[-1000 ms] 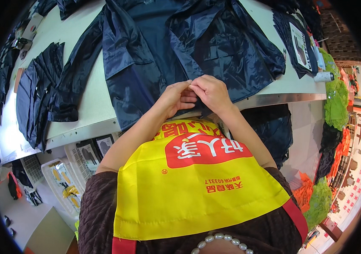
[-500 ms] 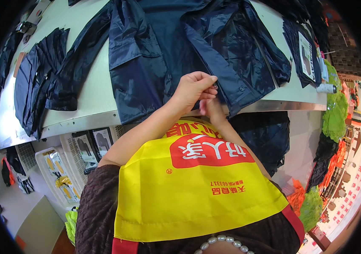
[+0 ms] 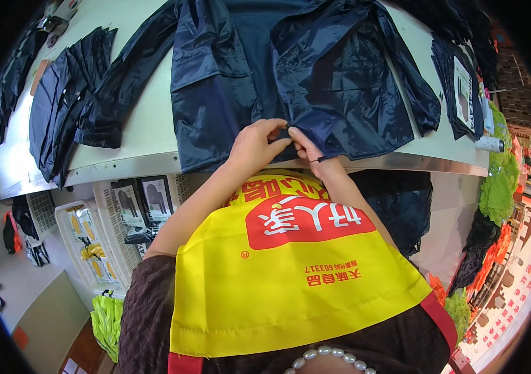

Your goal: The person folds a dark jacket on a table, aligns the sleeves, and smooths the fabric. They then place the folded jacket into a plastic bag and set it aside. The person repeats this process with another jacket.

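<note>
A shiny navy blue jacket (image 3: 352,93) lies spread open on the white table, its hem at the near edge. My left hand (image 3: 256,146) pinches the lower end of the jacket's front zipper (image 3: 284,109) between thumb and fingers. Just to the right, my right hand (image 3: 306,147) closes on the zipper end of the other front panel, thumb pointing up. The fingertips of both hands almost meet. The small zipper parts between them are too small to make out. A dark band circles my right wrist.
Folded dark garments (image 3: 69,103) are stacked left on the white table (image 3: 144,87). Packaged dark clothing (image 3: 458,90) and a thread spool (image 3: 489,144) stand at the right. Below the metal table edge are white baskets (image 3: 98,249) with packages. Green garments (image 3: 501,168) hang at right.
My right hand has come up from below the left one to the zipper end. My left hand has shifted slightly left and down, and the right front panel now lies folded differently.
</note>
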The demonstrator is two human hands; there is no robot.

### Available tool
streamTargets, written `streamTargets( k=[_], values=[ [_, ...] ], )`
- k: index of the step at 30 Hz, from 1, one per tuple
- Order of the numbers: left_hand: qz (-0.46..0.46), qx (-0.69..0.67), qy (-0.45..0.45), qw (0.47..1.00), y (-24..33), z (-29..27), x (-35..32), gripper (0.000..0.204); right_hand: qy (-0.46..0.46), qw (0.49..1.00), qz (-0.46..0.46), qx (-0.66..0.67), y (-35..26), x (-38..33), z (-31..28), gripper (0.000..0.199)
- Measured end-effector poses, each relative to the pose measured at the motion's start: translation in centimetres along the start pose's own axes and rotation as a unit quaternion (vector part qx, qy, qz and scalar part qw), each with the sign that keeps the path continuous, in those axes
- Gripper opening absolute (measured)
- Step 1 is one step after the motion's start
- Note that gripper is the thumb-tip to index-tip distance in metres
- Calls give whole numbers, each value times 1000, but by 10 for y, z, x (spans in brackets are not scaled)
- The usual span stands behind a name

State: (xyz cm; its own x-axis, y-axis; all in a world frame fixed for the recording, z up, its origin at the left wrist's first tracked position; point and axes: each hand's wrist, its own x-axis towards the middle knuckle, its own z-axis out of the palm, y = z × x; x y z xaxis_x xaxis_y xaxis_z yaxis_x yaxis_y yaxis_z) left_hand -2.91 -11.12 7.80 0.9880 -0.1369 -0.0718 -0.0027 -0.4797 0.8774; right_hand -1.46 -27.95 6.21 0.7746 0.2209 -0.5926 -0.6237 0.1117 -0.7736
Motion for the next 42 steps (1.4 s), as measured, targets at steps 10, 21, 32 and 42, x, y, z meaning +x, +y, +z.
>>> streamTargets(
  k=[10, 21, 32, 42],
  values=[
    [46, 258, 139, 955, -39, 3, -17, 51, -209, 906, -38, 365, -20, 17, -5, 23],
    [-55, 384, 116, 914, -44, -21, -9, 11, -40, 994, 42, 95, 2, 45, 55, 19],
    [142, 311, 172, 924, -8, -13, -17, 15, -42, 995, 86, 3, 1, 78, 67, 26],
    [-320, -636, -80, 698, -22, -10, -52, 62, -120, 971, -15, 204, -42, 45, 61, 16]
  ],
)
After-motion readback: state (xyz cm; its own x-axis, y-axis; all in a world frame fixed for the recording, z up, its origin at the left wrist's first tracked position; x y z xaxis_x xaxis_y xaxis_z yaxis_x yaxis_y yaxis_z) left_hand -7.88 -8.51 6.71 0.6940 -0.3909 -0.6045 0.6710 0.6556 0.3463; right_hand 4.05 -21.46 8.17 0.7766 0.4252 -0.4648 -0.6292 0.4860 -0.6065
